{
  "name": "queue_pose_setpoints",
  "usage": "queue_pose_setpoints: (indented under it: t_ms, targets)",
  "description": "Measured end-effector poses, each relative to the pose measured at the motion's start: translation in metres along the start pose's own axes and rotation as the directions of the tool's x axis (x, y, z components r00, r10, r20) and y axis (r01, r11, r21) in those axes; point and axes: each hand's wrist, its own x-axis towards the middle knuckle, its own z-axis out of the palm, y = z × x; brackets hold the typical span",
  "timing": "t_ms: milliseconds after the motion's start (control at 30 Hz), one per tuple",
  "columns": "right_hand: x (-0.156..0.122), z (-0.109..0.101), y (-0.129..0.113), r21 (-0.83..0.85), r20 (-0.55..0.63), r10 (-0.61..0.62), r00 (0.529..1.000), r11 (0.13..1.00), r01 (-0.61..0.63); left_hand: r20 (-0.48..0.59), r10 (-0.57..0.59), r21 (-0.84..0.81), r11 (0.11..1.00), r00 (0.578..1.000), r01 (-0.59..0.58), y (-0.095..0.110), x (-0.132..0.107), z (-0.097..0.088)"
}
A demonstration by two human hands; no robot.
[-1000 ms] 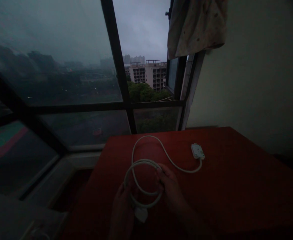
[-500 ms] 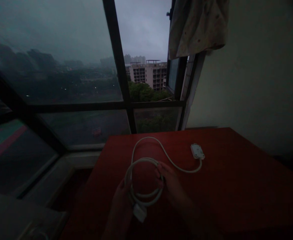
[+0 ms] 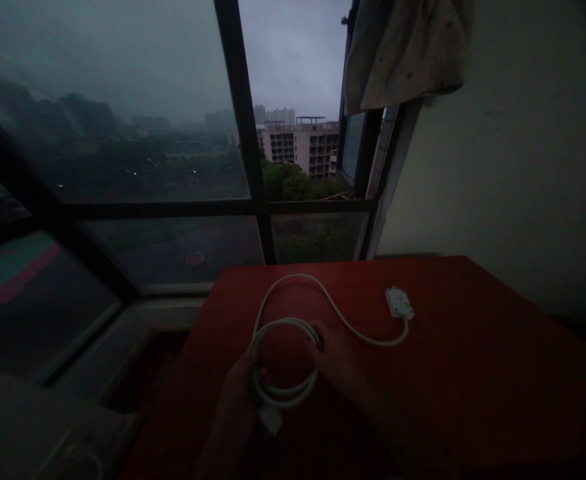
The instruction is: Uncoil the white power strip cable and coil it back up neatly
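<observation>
A white power cord [image 3: 293, 404] is wound into a round coil of a few loops above the red-brown table [image 3: 453, 373]. My left hand [image 3: 240, 390] grips the coil's left side, its fingers wrapped round the loops. On the right side, my right hand [image 3: 333, 353] closes on the coil with thumb and fingers. Below the loops, by my left hand, hangs the cord's white plug [image 3: 271, 421]. From the coil one uncoiled length curves over the tabletop to a white socket block [image 3: 399, 303] lying at the back right. Dim light hides some fingers.
Beyond the table's far edge stands a dark-framed window [image 3: 257, 208], with buildings and trees outside. A spotted cloth [image 3: 407, 57] hangs at the upper right beside a pale wall [image 3: 513, 160]. At lower left is a pale surface [image 3: 47, 413].
The coil and both hands have shifted slightly left. My right fingers have closed further round the loops, and the plug has moved a little left. The socket block stays on the table.
</observation>
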Motion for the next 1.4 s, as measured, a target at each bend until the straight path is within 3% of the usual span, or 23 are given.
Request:
queue_pose_setpoints:
  t_ms: [167, 333, 467, 633, 767, 867, 933, 1067, 1267, 1333, 1400]
  targets:
    - [0.011, -0.012, -0.001, -0.266, 0.134, -0.053, 0.99, 0.96, 0.087, 0.179, -0.034, -0.04, 0.998, 0.983, 0.042, -0.004, 0.0, 0.004]
    - [0.016, -0.017, 0.003, -0.527, 0.234, -0.048, 0.971, 0.833, 0.168, 0.261, -0.039, -0.032, 0.998, 0.964, 0.049, -0.008, 0.001, 0.002]
    - [0.02, -0.015, 0.007, -0.627, 0.272, -0.029, 0.962, 0.753, 0.2, 0.386, -0.008, -0.001, 1.0, 0.922, 0.009, -0.011, 0.001, 0.002]
    - [0.025, -0.016, 0.01, -0.528, 0.206, -0.065, 0.976, 0.833, 0.167, 0.39, 0.022, -0.026, 1.0, 0.921, -0.013, -0.011, -0.003, 0.003]
    - [0.03, -0.013, 0.013, -0.2, 0.096, -0.151, 0.984, 0.965, 0.168, 0.336, -0.011, -0.015, 1.0, 0.942, 0.017, -0.009, -0.004, 0.004]
    - [0.034, -0.005, 0.017, 0.073, 0.0, -0.137, 0.991, 0.988, 0.137, 0.356, -0.084, -0.149, 0.978, 0.931, 0.145, -0.007, -0.003, 0.005]
    - [0.037, 0.0, 0.021, 0.163, -0.006, -0.134, 0.991, 0.978, 0.133, 0.415, -0.116, -0.285, 0.925, 0.902, 0.25, -0.005, -0.002, 0.006]
    - [0.039, 0.006, 0.028, 0.128, 0.146, -0.184, 0.972, 0.978, 0.165, 0.526, -0.06, -0.429, 0.843, 0.848, 0.326, -0.003, -0.006, 0.004]
    - [0.04, 0.009, 0.027, -0.003, 0.307, -0.234, 0.922, 0.969, 0.246, 0.6, -0.068, -0.26, 0.926, 0.797, 0.275, -0.001, -0.012, 0.001]
    - [0.044, 0.007, 0.025, -0.034, 0.289, -0.245, 0.925, 0.963, 0.266, 0.591, -0.08, -0.188, 0.954, 0.803, 0.234, 0.003, -0.014, 0.001]
    - [0.05, 0.003, 0.024, -0.105, 0.157, -0.244, 0.957, 0.959, 0.262, 0.566, -0.092, -0.134, 0.97, 0.819, 0.201, 0.009, -0.014, 0.0]
